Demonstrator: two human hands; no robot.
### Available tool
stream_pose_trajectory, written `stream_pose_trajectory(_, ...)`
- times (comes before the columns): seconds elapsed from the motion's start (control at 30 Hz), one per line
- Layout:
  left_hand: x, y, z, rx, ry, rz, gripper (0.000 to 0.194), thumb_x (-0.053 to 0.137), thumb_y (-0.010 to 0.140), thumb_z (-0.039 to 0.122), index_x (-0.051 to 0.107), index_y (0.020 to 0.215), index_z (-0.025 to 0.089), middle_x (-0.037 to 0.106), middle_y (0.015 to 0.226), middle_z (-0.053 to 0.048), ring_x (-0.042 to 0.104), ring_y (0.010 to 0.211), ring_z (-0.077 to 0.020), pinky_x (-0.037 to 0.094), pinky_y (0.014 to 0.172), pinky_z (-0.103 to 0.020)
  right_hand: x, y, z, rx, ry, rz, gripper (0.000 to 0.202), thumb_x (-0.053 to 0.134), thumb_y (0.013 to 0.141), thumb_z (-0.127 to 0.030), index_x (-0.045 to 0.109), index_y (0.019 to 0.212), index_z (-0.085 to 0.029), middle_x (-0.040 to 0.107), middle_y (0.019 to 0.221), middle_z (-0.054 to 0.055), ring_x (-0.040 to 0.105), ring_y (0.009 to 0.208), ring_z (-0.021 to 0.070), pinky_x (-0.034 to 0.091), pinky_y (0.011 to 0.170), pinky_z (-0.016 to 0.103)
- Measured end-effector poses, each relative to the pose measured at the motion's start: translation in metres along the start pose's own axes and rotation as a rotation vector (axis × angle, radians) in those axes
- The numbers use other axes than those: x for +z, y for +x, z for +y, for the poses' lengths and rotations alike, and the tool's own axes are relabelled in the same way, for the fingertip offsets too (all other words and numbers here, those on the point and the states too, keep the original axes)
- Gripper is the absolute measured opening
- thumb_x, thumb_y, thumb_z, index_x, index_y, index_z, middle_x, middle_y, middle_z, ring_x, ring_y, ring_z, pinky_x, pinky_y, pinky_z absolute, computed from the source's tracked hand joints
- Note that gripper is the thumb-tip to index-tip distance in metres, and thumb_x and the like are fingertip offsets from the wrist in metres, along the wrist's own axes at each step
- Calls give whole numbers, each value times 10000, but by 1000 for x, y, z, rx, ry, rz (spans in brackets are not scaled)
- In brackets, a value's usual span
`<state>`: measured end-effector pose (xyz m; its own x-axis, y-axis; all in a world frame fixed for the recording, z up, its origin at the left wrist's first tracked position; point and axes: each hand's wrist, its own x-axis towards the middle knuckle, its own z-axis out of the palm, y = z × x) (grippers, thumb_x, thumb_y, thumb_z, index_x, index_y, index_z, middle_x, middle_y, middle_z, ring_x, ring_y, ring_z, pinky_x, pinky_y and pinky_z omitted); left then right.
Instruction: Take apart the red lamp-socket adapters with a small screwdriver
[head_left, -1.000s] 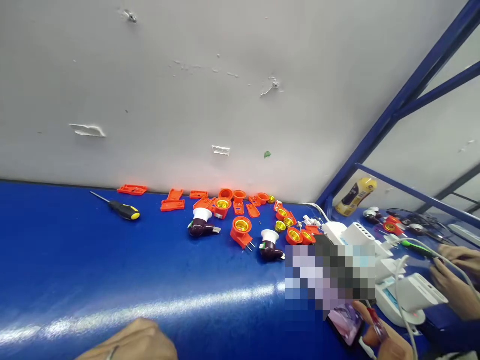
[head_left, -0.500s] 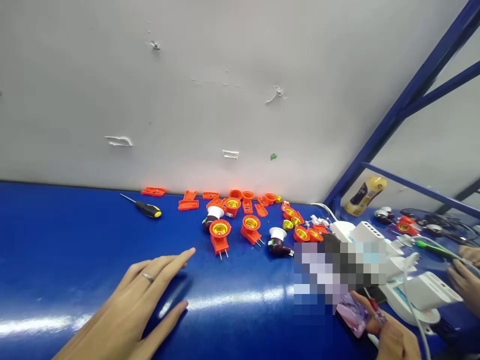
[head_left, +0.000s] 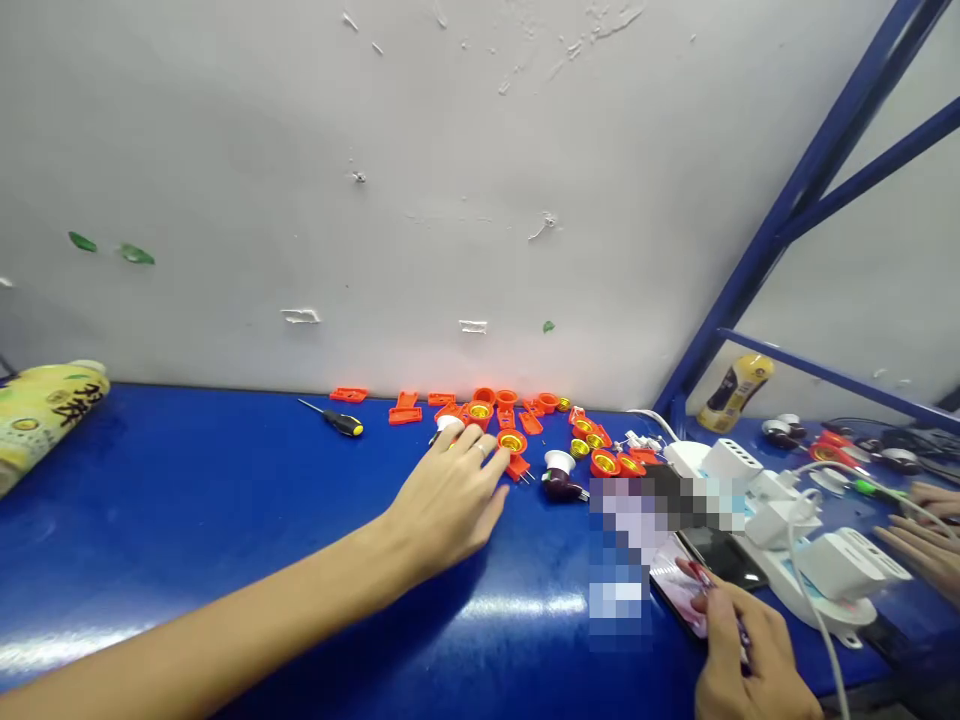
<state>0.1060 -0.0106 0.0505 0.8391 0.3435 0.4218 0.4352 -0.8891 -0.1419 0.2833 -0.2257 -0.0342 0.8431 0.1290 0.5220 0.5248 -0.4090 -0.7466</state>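
Observation:
My left hand [head_left: 454,495] reaches across the blue table, its fingers curled down over an orange lamp holder that the hand hides. Touching or close to its index finger is another orange lamp holder [head_left: 512,443] with a brass screw shell and two plug pins. Partly covered behind the fingers is a white-topped dark lamp holder [head_left: 448,424]. To the right lies a white-and-dark-brown lamp holder [head_left: 561,478]. My right hand [head_left: 750,645] is closed on a slim red-and-purple tool [head_left: 703,575], mostly hidden, above a phone [head_left: 679,585] with a lit screen.
A yellow-handled screwdriver [head_left: 341,422] lies left of several orange plastic parts [head_left: 405,413] along the wall. White power strips [head_left: 844,600] with chargers and cables stand at right. Beyond them are another person's hands [head_left: 930,535]. Yellow bottles stand at left [head_left: 49,415] and right [head_left: 736,392].
My left hand has moved right and forward, from above the bare table onto the front orange lamp holder. The view has shifted left, bringing a yellow bottle in. My right hand still grips the tool.

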Motion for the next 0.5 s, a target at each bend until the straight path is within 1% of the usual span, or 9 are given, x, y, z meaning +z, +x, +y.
stream_pose_trajectory(0.07,11,33,9,-86,37,-16,378,638,974,338,646,1245,76,689,1186,-192,598,1188,-350,449,1055,-534,-1,2,4,24,63,7,399,451,982,-539,689,956,-220,705,1045,91,666,1012,282,484,833,350)
stream_pose_trajectory(0.1,18,46,12,-111,46,-32,401,677,957,377,648,1231,87,689,1173,-169,614,1169,-335,466,1045,-541,-2,2,6,33,83,12,402,449,988,-544,679,931,-219,709,1008,86,673,974,271,488,813,339)
stream_pose_trajectory(0.13,24,57,14,-126,48,-52,371,684,960,404,652,1211,132,682,1192,-116,635,1145,-293,490,1029,-532,-2,3,8,36,94,17,406,446,995,-546,673,921,-219,713,978,80,678,938,261,491,789,328)
stream_pose_trajectory(0.23,35,72,15,-137,25,-58,294,668,986,374,657,1184,157,669,1223,-84,660,1096,-248,545,973,-487,-1,5,15,24,118,24,436,442,997,-572,683,928,-215,720,963,78,679,901,252,493,761,316)
stream_pose_trajectory(0.33,25,66,13,-125,-32,-4,194,658,985,286,673,1118,145,682,1152,-82,651,1086,-254,524,988,-500,1,7,20,1,143,26,499,440,985,-625,694,919,-201,725,956,95,674,905,267,494,771,330)
stream_pose_trajectory(0.37,19,60,12,-107,-60,19,150,646,977,238,681,1082,138,686,1109,-89,643,1083,-266,504,999,-516,2,7,21,-7,155,28,499,448,985,-626,695,920,-198,727,952,97,676,900,268,494,770,332)
stream_pose_trajectory(0.4,12,51,11,-75,-97,37,157,613,973,201,685,1094,132,683,1107,-119,632,1088,-288,488,1005,-529,2,7,22,-17,171,32,484,462,987,-615,697,927,-196,729,948,95,680,893,266,495,766,330)
stream_pose_trajectory(0.43,6,41,10,-38,-139,49,188,625,950,205,684,1115,138,680,1103,-126,632,1069,-297,493,990,-523,2,6,23,-28,189,36,461,479,990,-596,701,936,-196,731,943,92,684,885,262,498,761,328)
stream_pose_trajectory(0.5,1,15,7,46,-240,48,299,660,914,230,660,1209,184,674,1147,-95,653,1028,-250,536,940,-406,0,4,23,-60,228,48,420,499,996,-550,710,905,-199,737,912,82,695,847,255,507,731,326)
